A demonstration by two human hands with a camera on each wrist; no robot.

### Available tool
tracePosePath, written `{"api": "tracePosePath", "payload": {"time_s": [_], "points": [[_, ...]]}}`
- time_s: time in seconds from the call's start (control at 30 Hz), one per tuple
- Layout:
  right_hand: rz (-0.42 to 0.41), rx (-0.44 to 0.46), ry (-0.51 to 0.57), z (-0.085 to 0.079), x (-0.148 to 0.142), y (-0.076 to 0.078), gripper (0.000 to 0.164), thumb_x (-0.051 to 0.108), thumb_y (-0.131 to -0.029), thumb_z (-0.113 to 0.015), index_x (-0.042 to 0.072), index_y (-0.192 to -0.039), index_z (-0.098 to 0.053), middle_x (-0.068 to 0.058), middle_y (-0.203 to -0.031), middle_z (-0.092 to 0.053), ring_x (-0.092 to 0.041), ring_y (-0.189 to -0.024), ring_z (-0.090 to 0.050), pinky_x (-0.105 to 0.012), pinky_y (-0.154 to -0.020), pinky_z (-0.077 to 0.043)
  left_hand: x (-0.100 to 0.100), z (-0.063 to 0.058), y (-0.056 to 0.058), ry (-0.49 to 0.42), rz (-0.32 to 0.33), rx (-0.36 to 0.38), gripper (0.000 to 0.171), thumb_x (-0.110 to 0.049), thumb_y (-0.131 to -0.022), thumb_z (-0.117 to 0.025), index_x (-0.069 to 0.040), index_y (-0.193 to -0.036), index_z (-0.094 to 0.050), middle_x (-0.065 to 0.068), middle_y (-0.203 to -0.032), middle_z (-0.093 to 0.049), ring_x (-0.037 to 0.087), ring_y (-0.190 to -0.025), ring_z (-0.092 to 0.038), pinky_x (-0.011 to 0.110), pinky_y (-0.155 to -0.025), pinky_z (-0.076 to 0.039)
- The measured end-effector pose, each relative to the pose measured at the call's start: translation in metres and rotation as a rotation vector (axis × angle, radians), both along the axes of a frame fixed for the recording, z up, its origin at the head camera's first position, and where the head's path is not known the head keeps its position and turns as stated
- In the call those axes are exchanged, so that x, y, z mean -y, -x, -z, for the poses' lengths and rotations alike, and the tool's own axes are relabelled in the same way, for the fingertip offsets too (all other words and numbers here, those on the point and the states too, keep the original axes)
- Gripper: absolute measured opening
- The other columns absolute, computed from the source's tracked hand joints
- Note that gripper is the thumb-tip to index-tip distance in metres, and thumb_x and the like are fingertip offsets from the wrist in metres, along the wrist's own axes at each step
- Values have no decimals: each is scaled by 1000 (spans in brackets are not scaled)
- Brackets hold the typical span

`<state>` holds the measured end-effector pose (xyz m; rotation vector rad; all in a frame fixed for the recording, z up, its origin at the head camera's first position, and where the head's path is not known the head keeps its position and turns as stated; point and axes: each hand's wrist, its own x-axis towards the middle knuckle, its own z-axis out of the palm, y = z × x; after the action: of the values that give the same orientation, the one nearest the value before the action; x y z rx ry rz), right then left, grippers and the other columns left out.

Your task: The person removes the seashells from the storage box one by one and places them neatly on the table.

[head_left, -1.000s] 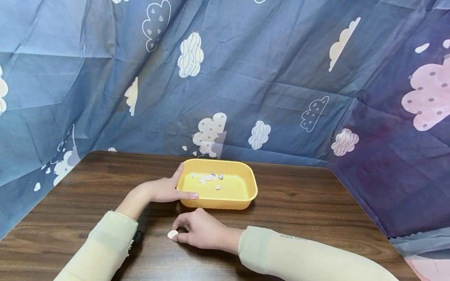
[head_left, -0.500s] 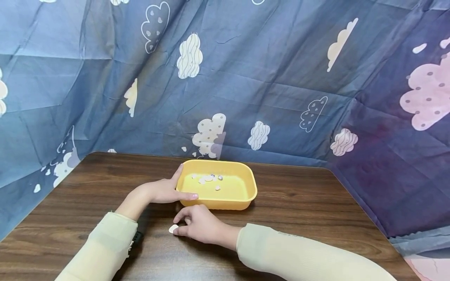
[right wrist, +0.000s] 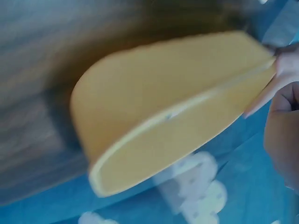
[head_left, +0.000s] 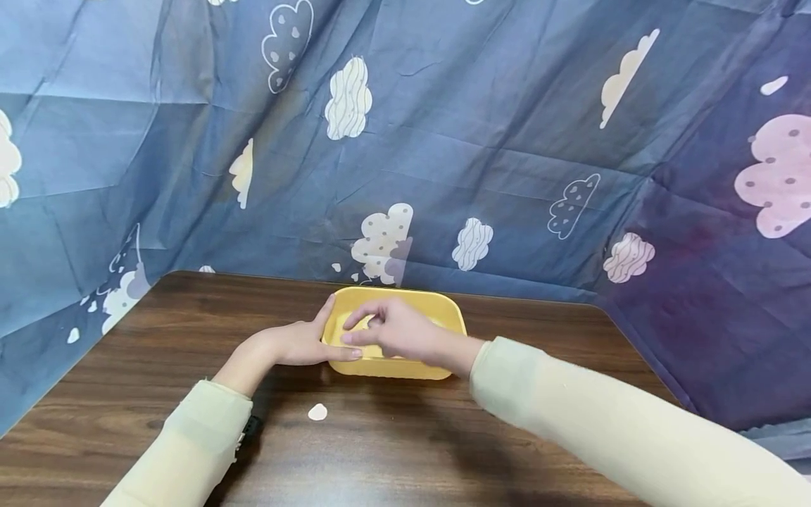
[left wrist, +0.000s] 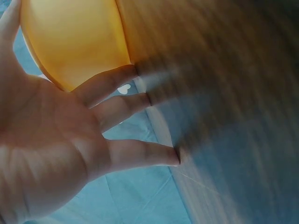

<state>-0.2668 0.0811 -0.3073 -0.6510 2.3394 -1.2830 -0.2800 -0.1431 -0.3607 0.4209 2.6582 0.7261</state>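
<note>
A yellow tray stands near the back of the table. My left hand holds its left end, thumb over the front rim and other fingers round the far side. In the left wrist view several fingers of that hand extend straight beside the tray wall. Over the inside of the tray is my right hand, bent thumb and forefinger tips slightly apart with nothing visible between them. It covers most of the tray's contents. A flat white piece lies on the wood in front of the tray.
The dark wooden table reaches back to a blue cloth printed with clouds, which hangs behind it and at the sides. A dark band shows at the left cuff.
My right hand has moved from beside the white piece up and right, over the tray. The white piece now lies uncovered on the table. My left hand keeps its place on the tray.
</note>
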Motion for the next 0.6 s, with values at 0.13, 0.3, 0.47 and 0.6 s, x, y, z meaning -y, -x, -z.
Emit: {"api": "tracePosePath", "payload": {"time_s": [0.13,0.3,0.47,0.6], "points": [[92,0,8,0,-11,25,24,22,-94,-82,9,-113,-78,1,-74,-67,-12,-57,-46,-24,-55,-42,-1,0,0,-4,-21,14,140,-88,-84,-62,-13,-169,20,32,-158,-50,42,-140,-60,57,-115,-48],[183,73,-1,13,-24,46,32,19,-97,-79,5,-125,-73,-6,-97,-74,-12,-65,-48,-27,-63,-44,-1,0,0,-23,-19,20,141,-85,-84,-65,-11,-169,18,31,-157,-52,40,-138,-61,56,-114,-49],[262,114,-28,31,-34,60,33,14,-98,-78,1,-127,-70,3,-72,-53,-12,-54,-35,-29,-59,-32,-1,0,-1,-28,-13,22,140,-84,-84,-65,-11,-170,17,31,-155,-54,39,-137,-62,55,-113,-49],[330,104,-94,44,-40,63,25,11,-95,-80,2,-117,-70,6,-63,-39,-12,-55,-38,-27,-57,-35,-1,0,0,-31,-23,27,139,-84,-84,-66,-12,-170,16,30,-155,-54,38,-138,-61,55,-114,-48]]}}
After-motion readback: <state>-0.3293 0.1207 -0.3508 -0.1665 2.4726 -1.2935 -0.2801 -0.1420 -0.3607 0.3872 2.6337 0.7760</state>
